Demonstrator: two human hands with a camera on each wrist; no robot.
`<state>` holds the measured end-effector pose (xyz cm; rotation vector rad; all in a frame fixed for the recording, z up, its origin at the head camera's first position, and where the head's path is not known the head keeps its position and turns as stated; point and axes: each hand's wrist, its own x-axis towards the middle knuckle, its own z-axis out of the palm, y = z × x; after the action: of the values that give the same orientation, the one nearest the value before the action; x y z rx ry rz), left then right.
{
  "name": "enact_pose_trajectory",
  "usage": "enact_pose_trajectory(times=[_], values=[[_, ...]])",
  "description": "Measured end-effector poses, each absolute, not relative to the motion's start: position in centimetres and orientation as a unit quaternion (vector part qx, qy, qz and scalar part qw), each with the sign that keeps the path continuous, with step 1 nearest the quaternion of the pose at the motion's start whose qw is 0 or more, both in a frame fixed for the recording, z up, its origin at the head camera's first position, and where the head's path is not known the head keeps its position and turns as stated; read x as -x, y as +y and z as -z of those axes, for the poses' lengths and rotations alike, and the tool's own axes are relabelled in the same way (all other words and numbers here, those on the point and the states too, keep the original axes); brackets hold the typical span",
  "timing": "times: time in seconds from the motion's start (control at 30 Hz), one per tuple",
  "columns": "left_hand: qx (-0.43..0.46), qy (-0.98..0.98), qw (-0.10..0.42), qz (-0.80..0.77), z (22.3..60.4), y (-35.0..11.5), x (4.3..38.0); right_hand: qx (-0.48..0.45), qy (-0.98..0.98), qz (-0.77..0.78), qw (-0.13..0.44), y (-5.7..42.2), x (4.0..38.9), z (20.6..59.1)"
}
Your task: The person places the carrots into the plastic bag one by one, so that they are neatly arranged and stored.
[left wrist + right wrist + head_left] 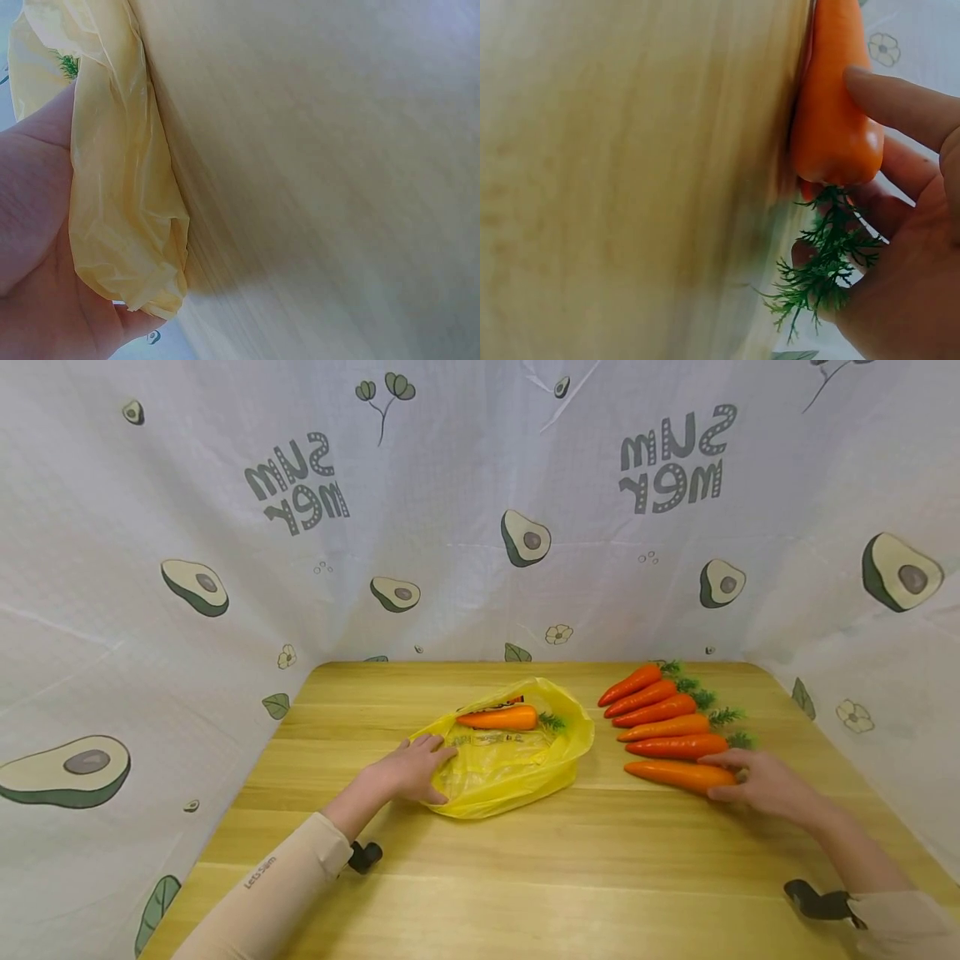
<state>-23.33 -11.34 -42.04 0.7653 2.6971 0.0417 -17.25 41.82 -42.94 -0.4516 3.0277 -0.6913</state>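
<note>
In the head view, a yellow plastic bag (498,777) lies with its mouth spread, and one orange carrot (501,718) with a green top rests in it. My left hand (411,770) rests on the bag's left edge with its fingers extended. In the left wrist view, the crumpled yellow plastic (124,180) covers part of the palm. At the right, my right hand (768,785) pinches the thick end of the nearest carrot (675,772) between thumb and fingers. That carrot's green leaves (829,259) hang by the palm in the right wrist view.
Several more carrots (663,727) lie in a slanted row beyond the pinched one, tips pointing left. All this is on a wooden table (525,877). A white curtain (465,468) printed with avocados rises behind the table and along its sides.
</note>
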Motion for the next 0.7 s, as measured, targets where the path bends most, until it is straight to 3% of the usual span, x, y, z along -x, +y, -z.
enact_pose_trajectory(times=[0.7], values=[[-0.271,0.948,0.164,-0.012,42.3,-11.4,23.3,0.132,0.961,0.241,0.009,42.5,17.0,44.1]])
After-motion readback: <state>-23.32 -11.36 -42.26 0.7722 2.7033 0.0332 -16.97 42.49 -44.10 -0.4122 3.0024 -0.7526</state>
